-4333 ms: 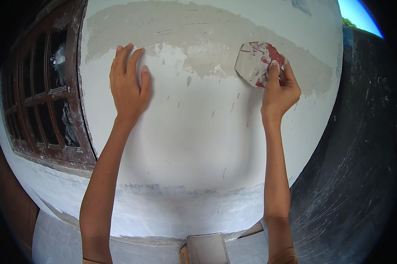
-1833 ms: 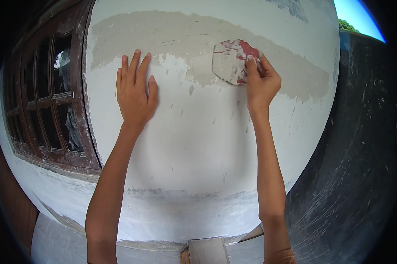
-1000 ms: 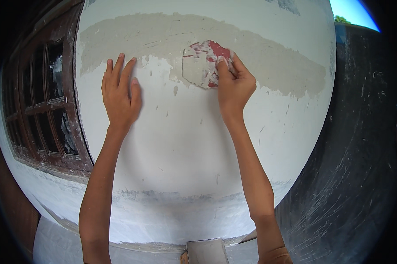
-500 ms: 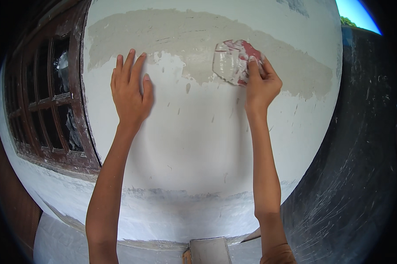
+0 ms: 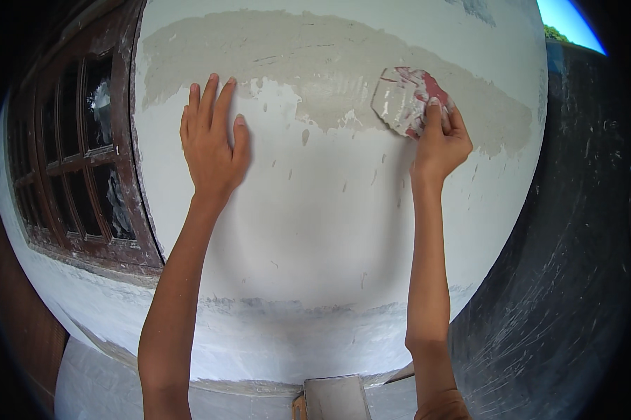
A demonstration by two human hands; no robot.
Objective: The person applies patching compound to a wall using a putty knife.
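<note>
Grey putty band (image 5: pixel 315 63) runs across the white wall (image 5: pixel 308 231) right of the wooden window (image 5: pixel 77 154). Right hand (image 5: pixel 441 143) grips a red scraper blade (image 5: pixel 408 99) flat on it; left hand (image 5: pixel 214 140) lies open, palm braced. I'd keep the blade low-angled with even pressure.
</note>
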